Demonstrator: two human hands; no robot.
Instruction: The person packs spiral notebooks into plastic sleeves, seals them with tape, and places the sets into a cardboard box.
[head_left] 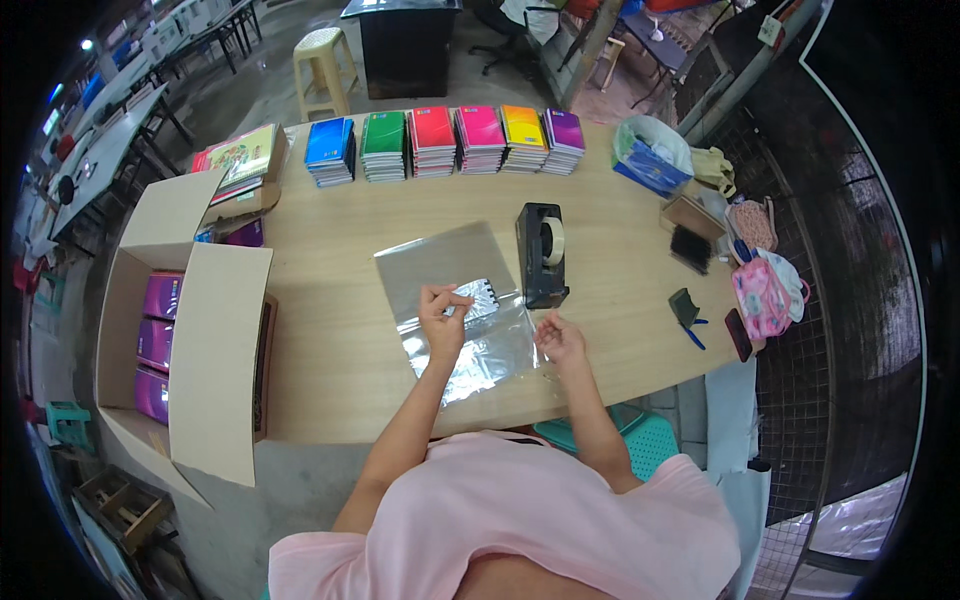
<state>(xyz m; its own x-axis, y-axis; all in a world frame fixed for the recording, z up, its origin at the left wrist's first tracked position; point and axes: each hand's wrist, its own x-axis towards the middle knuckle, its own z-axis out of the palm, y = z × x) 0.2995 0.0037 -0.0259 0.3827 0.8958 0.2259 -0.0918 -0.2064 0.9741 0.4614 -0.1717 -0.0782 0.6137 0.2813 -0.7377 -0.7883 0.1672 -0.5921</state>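
Note:
Clear plastic sheets or bags [430,262] lie overlapping on the table in front of me. Over them my left hand [442,312] is closed in a pinch on a small silvery piece [483,303] with a black notched edge; its exact kind is unclear. My right hand [560,338] is beside the right edge of the plastic, with fingers curled and fingertips close together. Whatever they may hold is too small to see. Just beyond that hand stands a black tape dispenser [532,255] with a roll of tape [555,243].
Six stacks of coloured notebooks, including a blue stack [331,152], line the table's far edge. An open cardboard box [215,350] with purple packs [154,343] stands left. Toward the right are a brush [690,248], blue-handled cutters [692,335], a phone [738,334] and a pink pouch [764,298].

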